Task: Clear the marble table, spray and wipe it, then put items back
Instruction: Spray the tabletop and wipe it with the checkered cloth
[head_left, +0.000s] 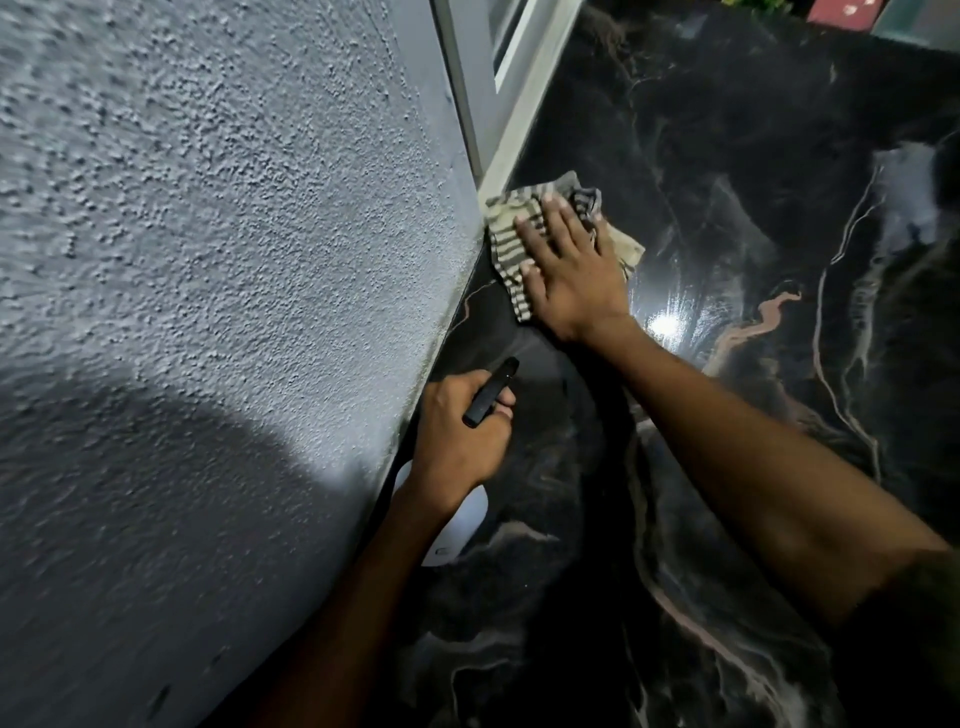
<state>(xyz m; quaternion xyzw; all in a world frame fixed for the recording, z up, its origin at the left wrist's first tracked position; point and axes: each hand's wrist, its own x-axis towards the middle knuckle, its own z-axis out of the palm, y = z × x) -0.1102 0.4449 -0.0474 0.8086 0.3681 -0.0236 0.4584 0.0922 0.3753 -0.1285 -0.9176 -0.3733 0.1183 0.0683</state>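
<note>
A glossy black marble table (779, 208), veined in white and pale pink, runs along a rough-textured wall (234, 234) and a white window frame (519, 104). A striped cloth (511, 244) lies crumpled on the table against the frame's foot, pressed flat under a hand (569, 265). A bright light glares off the polished stone just beside it.

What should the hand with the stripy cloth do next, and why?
Probably slide the cloth toward the person along the wall edge. The right hand lies flat on it in the corner where the textured wall meets the window frame, so that spot is being wiped. The marble table strip nearer the left hand, which grips the spray bottle, looks not yet reached.
</note>
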